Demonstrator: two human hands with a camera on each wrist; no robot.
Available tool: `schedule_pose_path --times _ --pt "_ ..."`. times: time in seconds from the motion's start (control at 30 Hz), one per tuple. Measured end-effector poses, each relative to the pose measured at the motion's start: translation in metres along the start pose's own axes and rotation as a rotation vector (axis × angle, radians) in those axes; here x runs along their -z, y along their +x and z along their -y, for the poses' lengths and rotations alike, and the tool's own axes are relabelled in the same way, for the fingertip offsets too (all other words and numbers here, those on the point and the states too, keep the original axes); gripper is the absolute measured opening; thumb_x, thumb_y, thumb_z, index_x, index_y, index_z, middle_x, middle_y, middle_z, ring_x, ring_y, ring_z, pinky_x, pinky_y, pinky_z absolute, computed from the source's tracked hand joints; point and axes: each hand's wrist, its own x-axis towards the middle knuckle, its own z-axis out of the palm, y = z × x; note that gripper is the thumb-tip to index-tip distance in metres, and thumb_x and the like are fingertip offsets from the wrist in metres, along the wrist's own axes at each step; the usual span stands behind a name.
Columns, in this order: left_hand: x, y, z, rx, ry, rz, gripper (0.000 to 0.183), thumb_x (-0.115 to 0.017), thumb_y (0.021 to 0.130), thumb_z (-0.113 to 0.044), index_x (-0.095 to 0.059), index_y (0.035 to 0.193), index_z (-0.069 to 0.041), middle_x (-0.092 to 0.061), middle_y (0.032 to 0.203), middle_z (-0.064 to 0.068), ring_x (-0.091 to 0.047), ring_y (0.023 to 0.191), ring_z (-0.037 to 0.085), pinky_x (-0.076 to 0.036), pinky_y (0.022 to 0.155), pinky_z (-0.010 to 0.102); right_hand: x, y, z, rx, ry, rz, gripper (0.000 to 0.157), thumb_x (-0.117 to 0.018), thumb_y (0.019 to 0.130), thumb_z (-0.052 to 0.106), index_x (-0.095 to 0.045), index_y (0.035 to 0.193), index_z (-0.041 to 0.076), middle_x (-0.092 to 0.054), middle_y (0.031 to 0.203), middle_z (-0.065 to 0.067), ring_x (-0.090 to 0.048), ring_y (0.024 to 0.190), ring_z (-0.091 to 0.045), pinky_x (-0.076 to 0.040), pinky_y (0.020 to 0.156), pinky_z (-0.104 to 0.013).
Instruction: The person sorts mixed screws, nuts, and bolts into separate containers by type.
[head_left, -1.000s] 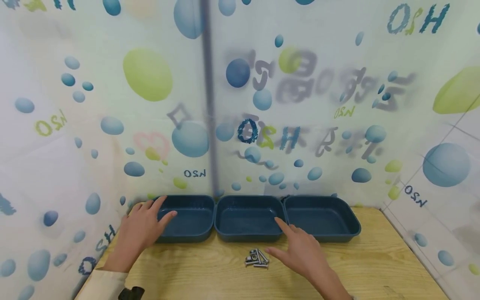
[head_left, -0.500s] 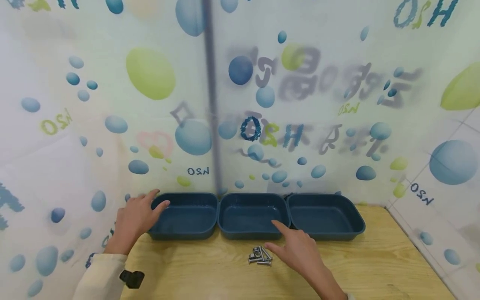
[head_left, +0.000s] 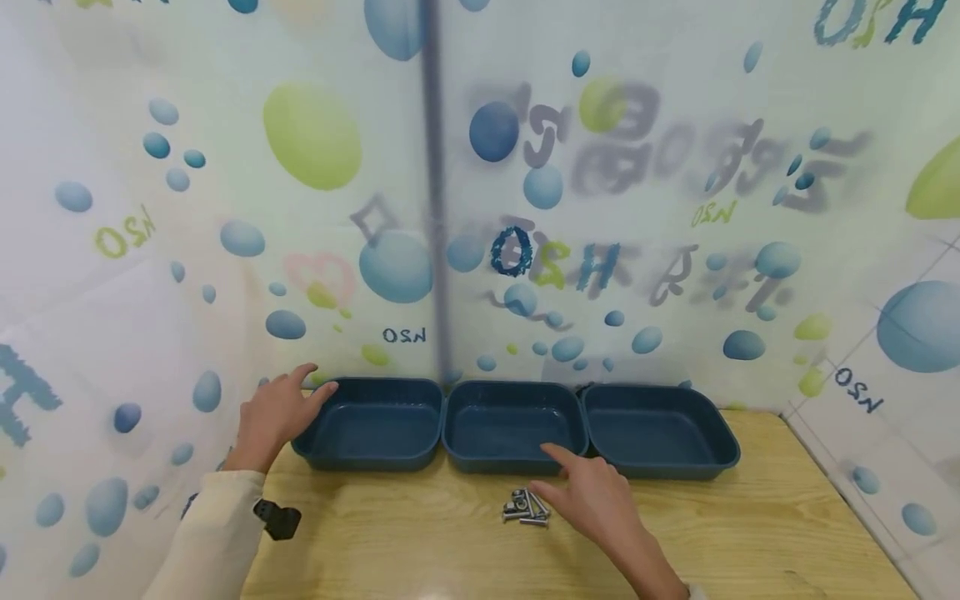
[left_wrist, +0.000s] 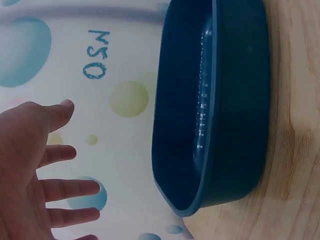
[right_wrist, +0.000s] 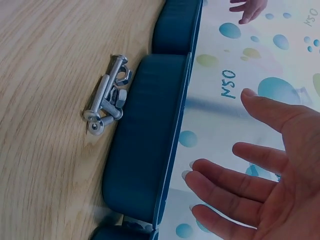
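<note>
Three dark blue trays stand side by side along the back of the table: a left tray [head_left: 367,462], a middle tray [head_left: 495,463] and a right tray [head_left: 667,471]. In front of the middle one lies a small pile of metal bolts and nuts [head_left: 527,508], also seen as bolts [right_wrist: 104,95] in the right wrist view. My left hand [head_left: 276,417] hovers by the left tray's outer end, fingers spread and holding nothing. Over the table beside the pile, my right hand [head_left: 596,496] has its fingers extended and overlaps the middle tray's front; its palm holds nothing.
A wood-grain table [head_left: 390,542] carries everything. Behind it hangs a pale sheet [head_left: 480,208] printed with blue and green ovals and lettering, with side panels at left and right. A black device [head_left: 277,518] is at the left sleeve [head_left: 217,533].
The head view has shifted slightly, so trays and pile appear a little higher and further right. My left hand sits slightly further left relative to its tray. The bolts and nuts stay put.
</note>
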Motion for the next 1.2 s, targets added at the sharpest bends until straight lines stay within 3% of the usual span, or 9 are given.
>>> schedule_pose_path --times 0.2,0.43,0.67,0.87,1.07,1.2 --pt "0.0 0.008 0.005 0.022 -0.028 0.019 0.085 -0.037 0.092 -0.071 -0.039 0.146 -0.005 -0.05 0.134 0.031 -0.049 0.111 0.053 -0.043 0.075 0.064 -0.003 0.001 0.002 -0.009 0.032 0.032 0.061 -0.068 0.08 0.062 -0.062 0.13 0.026 -0.072 0.084 0.003 -0.05 0.048 -0.006 -0.036 0.041 -0.03" --pt "-0.003 0.016 0.007 0.05 -0.041 0.066 0.085 -0.038 0.092 -0.07 -0.038 0.146 -0.004 -0.048 0.137 0.031 -0.042 0.118 0.056 -0.04 0.08 0.068 -0.007 0.003 0.003 0.018 0.071 0.049 0.061 -0.066 0.081 0.062 -0.063 0.128 0.024 -0.072 0.078 0.007 -0.05 0.046 -0.005 -0.035 0.038 -0.03" --pt "-0.009 0.025 0.014 0.08 -0.063 0.107 0.085 -0.041 0.093 -0.068 -0.035 0.146 -0.001 -0.048 0.137 0.031 -0.049 0.114 0.052 -0.04 0.083 0.067 -0.012 0.006 0.003 0.041 0.093 0.062 0.052 -0.069 0.083 0.054 -0.067 0.123 0.022 -0.072 0.076 0.007 -0.051 0.046 -0.002 -0.037 0.038 -0.029" --pt "-0.015 0.029 0.022 0.1 -0.14 0.131 0.081 -0.047 0.096 -0.058 -0.034 0.143 0.006 -0.046 0.135 0.035 -0.05 0.114 0.052 -0.043 0.088 0.063 -0.018 0.009 0.002 0.058 0.094 0.06 0.049 -0.07 0.082 0.052 -0.07 0.119 0.019 -0.072 0.074 0.006 -0.051 0.045 -0.002 -0.034 0.039 -0.027" --pt "-0.018 0.032 0.026 0.146 -0.218 0.188 0.082 -0.05 0.095 -0.056 -0.033 0.143 0.009 -0.039 0.138 0.037 -0.046 0.117 0.054 -0.042 0.091 0.062 -0.027 0.012 -0.003 0.051 0.103 0.053 0.044 -0.073 0.081 0.05 -0.073 0.112 0.019 -0.074 0.079 0.004 -0.062 0.059 -0.003 -0.043 0.048 -0.026" --pt "-0.02 0.039 0.029 0.165 -0.279 0.222 0.085 -0.05 0.095 -0.056 -0.031 0.144 0.012 -0.033 0.142 0.038 -0.04 0.124 0.055 -0.038 0.097 0.063 -0.031 0.013 -0.006 0.042 0.111 0.053 0.04 -0.075 0.081 0.044 -0.074 0.11 0.017 -0.073 0.077 0.005 -0.06 0.057 -0.004 -0.045 0.051 -0.028"
